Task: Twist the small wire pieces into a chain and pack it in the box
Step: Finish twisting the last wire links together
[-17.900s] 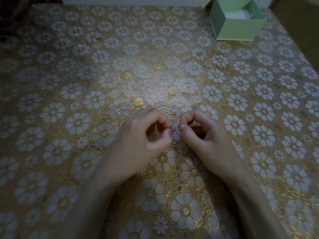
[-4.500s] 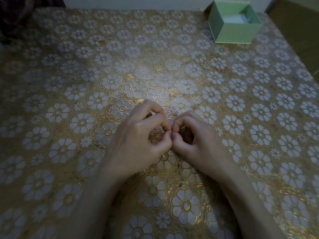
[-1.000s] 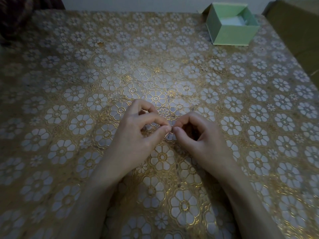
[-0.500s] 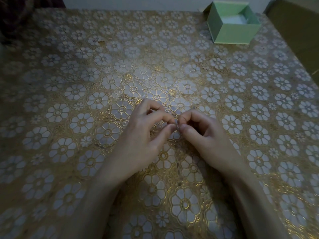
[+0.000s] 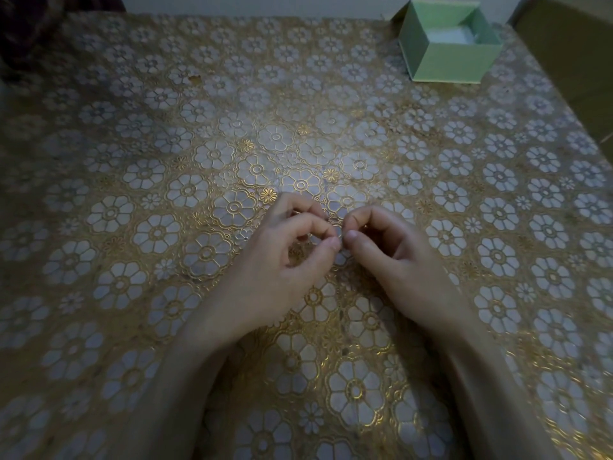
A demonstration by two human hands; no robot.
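Both hands, left hand [image 5: 275, 260] and right hand [image 5: 394, 260], pinch thumb to curled forefinger, tips meeting over something too small to see. Far beyond them, on the embossed floral tablecloth [image 5: 166, 161], sits the open square green box [image 5: 446, 63].

The bench [image 5: 139, 167] is covered by a glossy cloth that looks like plastic, embossed with raised gold lines around pale matt flowers, while the green box [image 5: 447, 61] at the far right looks like smooth matt cardboard with a white lining inside.
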